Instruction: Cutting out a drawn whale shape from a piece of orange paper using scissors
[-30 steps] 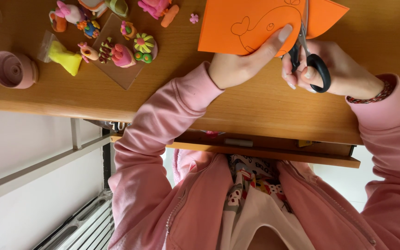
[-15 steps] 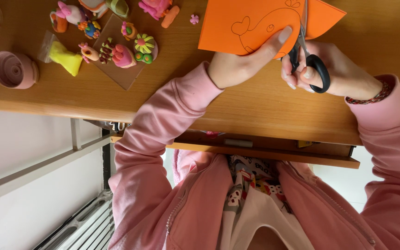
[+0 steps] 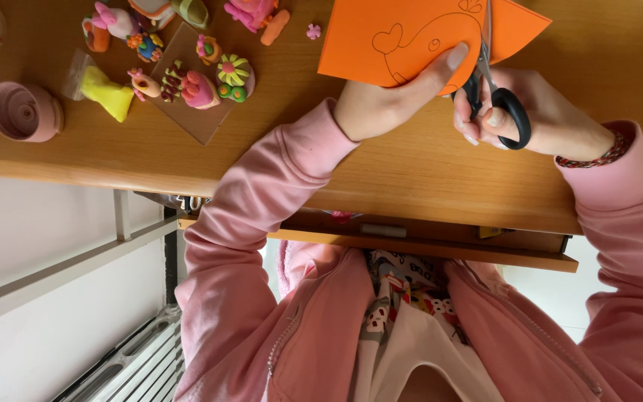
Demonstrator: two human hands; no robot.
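Barely anything has shifted over the last second: the orange paper sheet (image 3: 411, 37) sits in the same spot at the far edge of the bench (image 3: 411, 171), and the scissors (image 3: 494, 89) have crept only slightly along the drawn line, if at all. That sheet carries a pencilled whale outline with a heart-shaped tail, and it is lifted off the wood at its near edge so the blades can pass under and over it. The left hand (image 3: 388, 104) pinches that near edge, thumb on top, holding the paper taut and steady just beside the cut. The right hand (image 3: 537, 119) is closed through the black loops of the scissors, blades pointing away from the body and biting into the sheet on the outline, which keeps the cut in plain sight.

Further left, well apart from the cutting, a cluster of small modelling-clay figures (image 3: 187, 71) rests on and around a brown card (image 3: 195, 89), set aside where elbows will not reach them. A yellow clay piece (image 3: 106, 93) lies beside them, and a pink round tub (image 3: 24, 112) sits near the left end. Below the bench edge a shallow drawer (image 3: 426, 242) stands open.
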